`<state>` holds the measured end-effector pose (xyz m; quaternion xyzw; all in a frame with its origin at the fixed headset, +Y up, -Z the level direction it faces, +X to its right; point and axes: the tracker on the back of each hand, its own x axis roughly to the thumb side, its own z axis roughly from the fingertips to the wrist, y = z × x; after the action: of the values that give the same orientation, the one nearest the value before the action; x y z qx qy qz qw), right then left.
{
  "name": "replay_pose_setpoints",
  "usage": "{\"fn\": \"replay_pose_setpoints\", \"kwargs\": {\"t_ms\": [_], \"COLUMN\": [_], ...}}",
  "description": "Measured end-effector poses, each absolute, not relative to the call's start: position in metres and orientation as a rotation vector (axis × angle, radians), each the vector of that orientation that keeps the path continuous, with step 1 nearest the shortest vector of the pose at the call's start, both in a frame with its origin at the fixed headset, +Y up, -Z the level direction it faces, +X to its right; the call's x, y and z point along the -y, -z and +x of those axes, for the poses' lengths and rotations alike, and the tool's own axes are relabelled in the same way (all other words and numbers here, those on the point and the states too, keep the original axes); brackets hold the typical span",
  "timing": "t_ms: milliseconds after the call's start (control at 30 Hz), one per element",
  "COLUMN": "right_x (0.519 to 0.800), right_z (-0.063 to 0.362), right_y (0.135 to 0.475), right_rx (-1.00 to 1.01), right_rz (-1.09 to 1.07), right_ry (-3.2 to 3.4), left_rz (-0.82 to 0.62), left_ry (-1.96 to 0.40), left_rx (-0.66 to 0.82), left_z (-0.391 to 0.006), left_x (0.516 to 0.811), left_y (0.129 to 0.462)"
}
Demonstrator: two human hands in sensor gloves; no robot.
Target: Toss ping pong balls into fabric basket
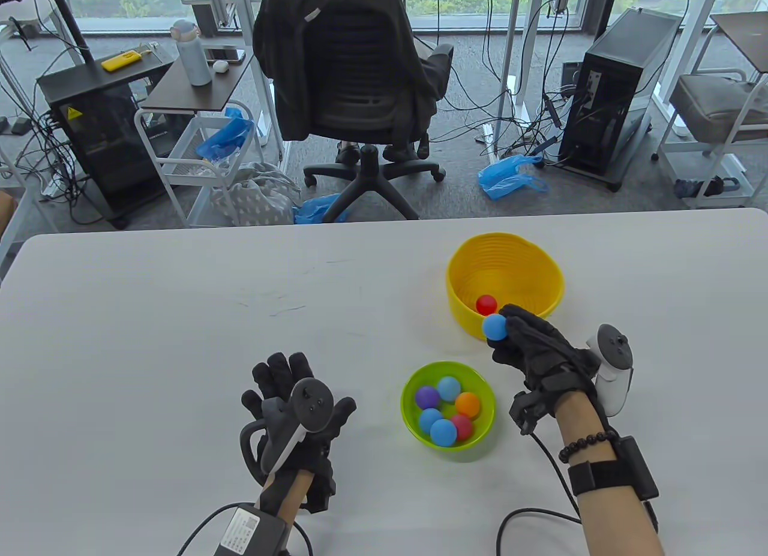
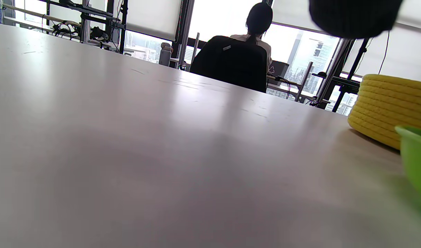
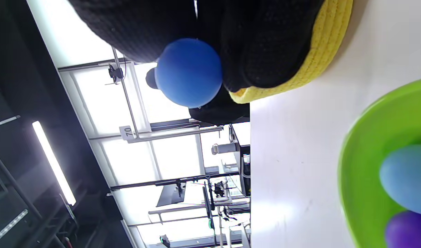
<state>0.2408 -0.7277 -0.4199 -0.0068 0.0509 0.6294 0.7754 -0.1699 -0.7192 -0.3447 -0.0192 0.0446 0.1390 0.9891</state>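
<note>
A yellow fabric basket (image 1: pixel 543 267) stands on the white table with a red ball (image 1: pixel 486 304) inside. My right hand (image 1: pixel 528 346) pinches a blue ball (image 1: pixel 495 326) in its fingertips just above the basket's near rim. In the right wrist view the blue ball (image 3: pixel 189 72) sits between my gloved fingers (image 3: pixel 262 41) in front of the basket (image 3: pixel 329 44). A green bowl (image 1: pixel 411 409) in front of the basket holds several coloured balls. My left hand (image 1: pixel 288 400) rests flat on the table to the bowl's left, fingers spread, holding nothing.
The table's far edge runs behind the basket, with an office chair (image 1: pixel 354 88) beyond it. In the left wrist view the basket (image 2: pixel 393 106) and the green bowl's rim (image 2: pixel 415 155) lie at the right. Cables trail from both wrists at the near edge.
</note>
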Motion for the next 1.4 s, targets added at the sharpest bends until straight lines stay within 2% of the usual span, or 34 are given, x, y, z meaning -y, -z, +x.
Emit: {"fn": "replay_pose_setpoints", "kwargs": {"t_ms": [167,333,567,667,800,1033,1233,1400], "right_x": [0.728,0.721,0.679,0.659,0.641,0.641,0.666,0.688], "right_z": [0.244,0.246,0.240,0.227,0.197,0.143,0.107,0.091], "right_y": [0.429,0.422,0.392,0.373,0.351,0.329,0.325,0.328], "right_rx": [-0.150,-0.073,0.204,0.332,0.374,0.259,0.045,-0.110], "right_rz": [0.156,0.164,0.233,0.324,0.486,0.735,0.887,0.921], "right_ry": [-1.165,-1.214,-1.611,-1.868,-2.143,-2.567,-2.758,-2.895], "left_rz": [-0.037,-0.038,-0.031,-0.030,-0.027,-0.031,-0.034,-0.039], "left_ry": [-0.277,-0.285,-0.293,-0.293,-0.296,-0.314,-0.316,-0.313], "left_rx": [-0.087,-0.093,-0.092,-0.090,-0.089,-0.094,-0.094,-0.093], "left_z": [-0.169,-0.171,-0.172,-0.172,-0.172,-0.174,-0.174,-0.173], "left_x": [0.720,0.719,0.719,0.719,0.719,0.719,0.719,0.720], "left_y": [0.345,0.345,0.345,0.345,0.345,0.345,0.345,0.345]}}
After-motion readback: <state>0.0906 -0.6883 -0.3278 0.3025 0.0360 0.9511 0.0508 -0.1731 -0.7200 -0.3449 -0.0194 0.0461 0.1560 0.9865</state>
